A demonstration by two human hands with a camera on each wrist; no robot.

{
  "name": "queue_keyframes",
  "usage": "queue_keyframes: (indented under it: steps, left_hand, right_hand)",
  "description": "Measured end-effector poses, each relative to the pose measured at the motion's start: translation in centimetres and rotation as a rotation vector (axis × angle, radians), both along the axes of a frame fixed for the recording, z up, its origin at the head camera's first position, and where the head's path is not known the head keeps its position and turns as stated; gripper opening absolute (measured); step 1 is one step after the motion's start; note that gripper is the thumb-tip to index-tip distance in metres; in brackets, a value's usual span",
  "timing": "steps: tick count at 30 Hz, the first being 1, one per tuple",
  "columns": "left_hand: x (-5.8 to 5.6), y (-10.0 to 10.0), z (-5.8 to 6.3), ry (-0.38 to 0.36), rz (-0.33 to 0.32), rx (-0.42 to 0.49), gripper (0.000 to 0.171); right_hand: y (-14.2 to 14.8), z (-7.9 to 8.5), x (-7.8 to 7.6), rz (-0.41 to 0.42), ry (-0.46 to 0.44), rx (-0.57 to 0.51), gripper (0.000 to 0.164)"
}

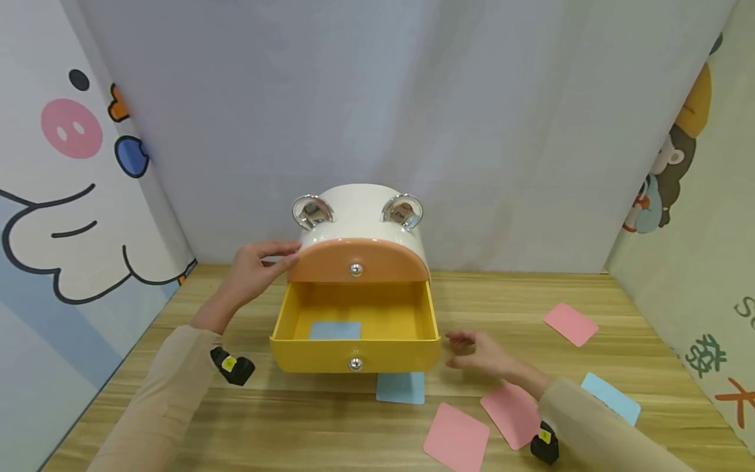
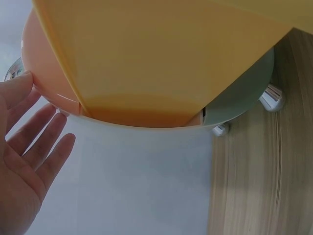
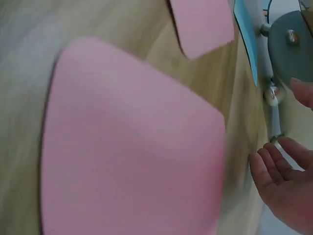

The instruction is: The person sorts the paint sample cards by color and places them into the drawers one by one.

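Note:
A white rounded storage box [image 1: 361, 210] with shiny chrome ears stands on the wooden table. Its yellow lower drawer [image 1: 312, 355] is pulled out and a light blue card [image 1: 335, 330] lies inside. Above it the orange upper drawer [image 1: 321, 263] is closed. My left hand [image 1: 248, 275] steadies the box's left side, thumb and fingertips touching near the orange front with the fingers extended. To the right of the yellow drawer, my right hand [image 1: 480, 354] hovers with loosely bent fingers and nothing in them; the right wrist view shows its palm [image 3: 288, 193].
Another blue card [image 1: 401, 388] lies partly under the drawer front. Pink cards [image 1: 457, 438] lie front right, one partly beneath my right forearm. Farther right are a pink card [image 1: 570, 324] and a blue card [image 1: 611, 398]. A pale curtain [image 1: 501, 131] hangs behind.

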State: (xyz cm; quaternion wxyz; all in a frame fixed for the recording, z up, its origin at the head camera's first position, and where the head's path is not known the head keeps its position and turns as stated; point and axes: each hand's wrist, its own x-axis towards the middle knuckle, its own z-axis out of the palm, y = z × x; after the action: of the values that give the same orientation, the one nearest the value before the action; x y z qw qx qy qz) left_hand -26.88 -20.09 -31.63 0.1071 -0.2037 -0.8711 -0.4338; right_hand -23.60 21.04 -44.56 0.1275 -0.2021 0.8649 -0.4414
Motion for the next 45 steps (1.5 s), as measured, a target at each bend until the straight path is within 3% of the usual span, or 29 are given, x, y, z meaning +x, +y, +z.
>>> queue_keyframes:
  steps: [8, 10, 14, 19, 24, 28, 33, 45]
  left_hand:
    - [0.0, 0.0, 0.0, 0.008, 0.005, 0.006, 0.033]
    - [0.0, 0.0, 0.0, 0.012, 0.004, 0.011, 0.033]
    - [0.0, 0.1, 0.1, 0.013, 0.006, 0.011, 0.033]
    - [0.1, 0.1, 0.1, 0.019, 0.003, 0.015, 0.033]
    - [0.0, 0.1, 0.0, 0.024, 0.004, 0.005, 0.033]
    - [0.0, 0.1, -0.1, 0.02, 0.005, 0.006, 0.033]
    - [0.0, 0.2, -0.1, 0.025, 0.004, 0.014, 0.032]
    - [-0.1, 0.2, -0.1, 0.018, 0.001, 0.024, 0.032]
  right_hand:
    - [-3.7, -1.3, 0.2, 0.147, 0.039, -0.099, 0.04]
    - [-4.6, -0.6, 0.8, 0.195, 0.09, -0.138, 0.042]
    - [-6.1, 0.5, 1.7, 0.276, 0.279, -0.186, 0.056]
    - [-6.7, -0.9, 1.4, 0.232, 0.516, -0.117, 0.075]
    - [-6.9, -1.8, 1.4, 0.16, 0.621, 0.012, 0.082]
    - [-6.9, -1.6, 1.6, 0.146, 0.608, 0.107, 0.081]
    - [-6.8, -1.1, 1.6, 0.14, 0.489, 0.166, 0.074]
    - [-6.5, -0.8, 1.4, 0.121, 0.231, 0.115, 0.063]
